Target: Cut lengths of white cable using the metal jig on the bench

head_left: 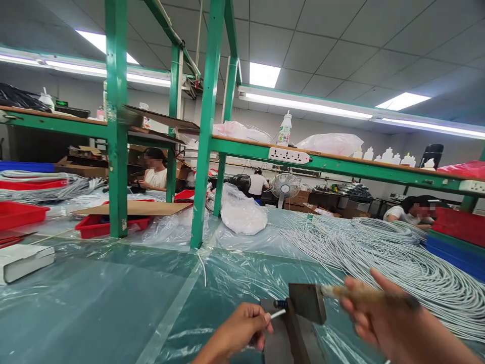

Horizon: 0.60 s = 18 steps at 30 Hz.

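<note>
My left hand pinches the end of a thin white cable and holds it against a dark metal block at the bottom middle. A small blue spring-like part sits at the block's top. My right hand grips the wooden handle of a hammer; its grey metal head hangs just above the block and the cable end. The handle is blurred.
A big pile of white cables covers the plastic-sheeted table on the right. Green frame posts stand ahead. Red trays, cardboard and a white box lie to the left. Other people sit at benches behind.
</note>
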Available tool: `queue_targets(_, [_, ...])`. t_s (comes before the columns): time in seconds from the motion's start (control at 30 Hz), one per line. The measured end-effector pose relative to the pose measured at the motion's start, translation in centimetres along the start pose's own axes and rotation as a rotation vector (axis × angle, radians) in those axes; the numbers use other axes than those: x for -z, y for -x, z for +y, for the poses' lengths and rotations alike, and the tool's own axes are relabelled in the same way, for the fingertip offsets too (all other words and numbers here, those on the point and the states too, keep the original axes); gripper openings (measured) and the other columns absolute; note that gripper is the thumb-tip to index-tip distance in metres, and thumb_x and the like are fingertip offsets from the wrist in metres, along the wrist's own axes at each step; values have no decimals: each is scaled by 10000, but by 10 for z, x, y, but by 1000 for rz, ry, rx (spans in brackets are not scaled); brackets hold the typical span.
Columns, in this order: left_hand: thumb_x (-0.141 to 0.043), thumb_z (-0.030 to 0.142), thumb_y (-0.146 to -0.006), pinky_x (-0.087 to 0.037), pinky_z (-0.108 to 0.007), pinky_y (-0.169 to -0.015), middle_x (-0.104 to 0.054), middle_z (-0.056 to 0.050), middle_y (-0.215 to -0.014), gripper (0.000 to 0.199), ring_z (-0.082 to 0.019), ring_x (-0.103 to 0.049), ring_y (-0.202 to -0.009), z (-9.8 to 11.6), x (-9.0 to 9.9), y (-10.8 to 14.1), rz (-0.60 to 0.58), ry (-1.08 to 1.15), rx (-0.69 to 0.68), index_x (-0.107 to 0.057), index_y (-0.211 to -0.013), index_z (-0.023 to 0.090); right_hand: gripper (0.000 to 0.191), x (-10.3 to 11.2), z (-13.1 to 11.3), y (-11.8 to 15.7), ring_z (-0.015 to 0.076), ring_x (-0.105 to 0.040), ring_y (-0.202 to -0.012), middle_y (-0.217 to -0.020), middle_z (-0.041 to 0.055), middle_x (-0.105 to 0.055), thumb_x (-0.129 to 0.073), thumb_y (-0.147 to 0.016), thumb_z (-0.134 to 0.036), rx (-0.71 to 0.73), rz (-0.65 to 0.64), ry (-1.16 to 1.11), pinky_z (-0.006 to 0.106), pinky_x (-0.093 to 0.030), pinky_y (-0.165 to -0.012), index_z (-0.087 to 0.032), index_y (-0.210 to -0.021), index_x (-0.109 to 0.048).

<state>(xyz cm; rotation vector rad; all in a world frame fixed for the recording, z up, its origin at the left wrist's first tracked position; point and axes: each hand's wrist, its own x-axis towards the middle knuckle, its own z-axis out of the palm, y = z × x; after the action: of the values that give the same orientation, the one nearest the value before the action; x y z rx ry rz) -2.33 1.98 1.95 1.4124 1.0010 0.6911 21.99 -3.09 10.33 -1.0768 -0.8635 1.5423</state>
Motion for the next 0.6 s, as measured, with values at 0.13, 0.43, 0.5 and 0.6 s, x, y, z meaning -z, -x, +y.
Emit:
queue_targets(0.13, [-514,633,-568,-209,-213,-487,-480,32,-426,484,-65,-347,-410,14,3,14,-3,73,-60,-486,-631,153,396,-30,-58,-62,144,-577,-666,-771,104,-556,-349,-836,-476,13,-124,-111,243,-499,-624,-158,-1027,-486])
queue_targets(0.43, [-615,689,-430,-142,-208,-413,-431,57,-446,577,-40,-288,-373,-18,17,15,-50,114,40,-500,-599,149,271,-55,-60,-204,66,-451,-441,-576,18,-476,-337,-864,-398,17,82,299,157,-417,-450,-146,-791,-404])
queue_targets(0.5, [-644,686,-398,-133,-208,-421,-392,68,-422,590,-35,-274,-378,-22,23,14,-56,170,35,-499,-580,143,275,-57,-55,-218,65,-455,-443,-591,15,-493,-352,-862,-386,34,114,402,172,-418,-450,-127,-807,-428])
queue_targets(0.6, [-672,667,-381,-148,-205,-425,-421,51,-422,595,-36,-303,-374,-17,26,18,-51,272,62,-497,-591,138,285,-55,-50,-226,100,-539,-543,-684,42,-568,-376,-856,-373,126,155,610,228,-464,-523,-108,-874,-478])
